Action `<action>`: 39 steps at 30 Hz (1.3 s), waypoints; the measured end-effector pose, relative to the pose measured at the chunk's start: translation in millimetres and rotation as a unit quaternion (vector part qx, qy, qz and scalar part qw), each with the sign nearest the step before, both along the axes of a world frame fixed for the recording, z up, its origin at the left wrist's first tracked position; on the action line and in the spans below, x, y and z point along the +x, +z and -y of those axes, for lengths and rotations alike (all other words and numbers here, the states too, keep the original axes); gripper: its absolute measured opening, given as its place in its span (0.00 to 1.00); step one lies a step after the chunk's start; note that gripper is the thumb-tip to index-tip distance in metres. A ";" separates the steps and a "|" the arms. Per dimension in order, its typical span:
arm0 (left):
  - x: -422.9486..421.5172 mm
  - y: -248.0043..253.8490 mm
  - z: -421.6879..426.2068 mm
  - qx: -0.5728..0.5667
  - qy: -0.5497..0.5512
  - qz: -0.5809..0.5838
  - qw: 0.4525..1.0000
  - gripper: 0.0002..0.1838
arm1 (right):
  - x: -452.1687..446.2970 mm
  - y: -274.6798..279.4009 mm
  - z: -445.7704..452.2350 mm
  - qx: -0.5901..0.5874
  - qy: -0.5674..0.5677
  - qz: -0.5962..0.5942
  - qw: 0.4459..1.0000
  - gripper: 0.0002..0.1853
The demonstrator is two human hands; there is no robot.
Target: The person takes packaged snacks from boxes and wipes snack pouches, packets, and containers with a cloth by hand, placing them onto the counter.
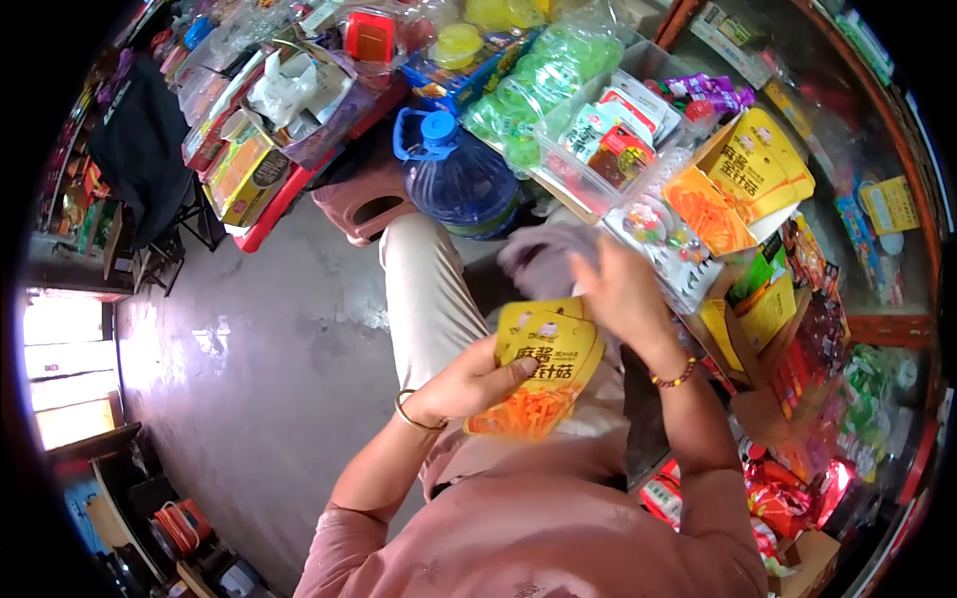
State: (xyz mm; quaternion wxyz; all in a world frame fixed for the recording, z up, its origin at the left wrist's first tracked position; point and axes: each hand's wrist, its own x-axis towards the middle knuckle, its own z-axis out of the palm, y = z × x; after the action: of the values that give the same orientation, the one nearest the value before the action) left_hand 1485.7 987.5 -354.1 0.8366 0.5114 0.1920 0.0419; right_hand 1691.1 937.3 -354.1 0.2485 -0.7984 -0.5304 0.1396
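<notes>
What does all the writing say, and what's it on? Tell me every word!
"麻酱 … 针菇": front yellow packet in the left hand, whose thumb partly covers the second line.
"麻酱金针菇": yellow packets at far right.
Too small or blurred to read: those packets' small print, and writing on the packets in the clear bin.

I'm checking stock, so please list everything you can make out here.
Flat printed snack pouches: at least two, yellow-orange, centre
Crumpled soft cloth: one, grey-purple, above the pouches
Ribbed plastic jug: one, blue, beyond the knee
Open plastic bin: one, clear, upper right, holding packets
Open cardboard box: one, orange, right, holding yellow pouches
Thin plastic bag: one, white, upper left
Draped fabric: one, black, far left
Shiny packets: several, mostly red, lower right
Left hand: one, bare, gripping the pouches
Right hand: one, bare, blurred, beside the cloth
</notes>
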 end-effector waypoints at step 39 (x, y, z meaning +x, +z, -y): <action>36.5 7.4 -39.5 -0.321 0.294 0.159 0.886 0.19 | 10.7 -21.3 19.7 0.212 0.046 -0.205 0.954 0.24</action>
State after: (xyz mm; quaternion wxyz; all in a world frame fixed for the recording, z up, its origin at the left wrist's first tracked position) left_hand 1522.1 1027.0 -346.7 0.9238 0.1217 0.2010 0.3023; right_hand 1701.9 917.6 -375.4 0.5089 -0.6564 -0.5214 0.1958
